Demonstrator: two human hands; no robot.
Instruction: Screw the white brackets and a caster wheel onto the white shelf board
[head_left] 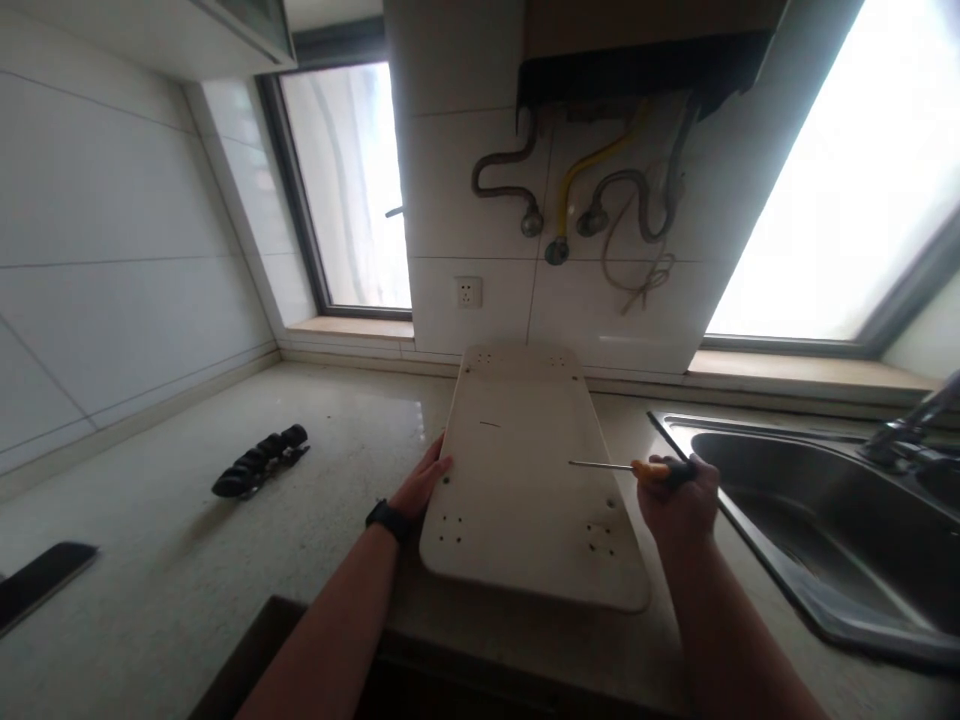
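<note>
A white board (525, 470) with rounded corners lies on the counter, with clusters of small holes near its corners. My left hand (421, 482), a dark watch on its wrist, grips the board's left edge, thumb on top and the other fingers mostly hidden. In my right hand (679, 500) is a screwdriver (651, 470) with an orange and black handle. Its thin shaft points left over the board's right half; whether the tip touches the surface I cannot tell. A short dark line (490, 424) shows on the board's upper left.
A row of black rounded pieces (262, 460) lies on the counter (337, 410) to the left. Further left is a dark flat object (49, 580). The steel sink (795, 500) with a faucet (904, 440) is close on the right. Pipes (566, 190) and a socket (469, 292) are on the wall.
</note>
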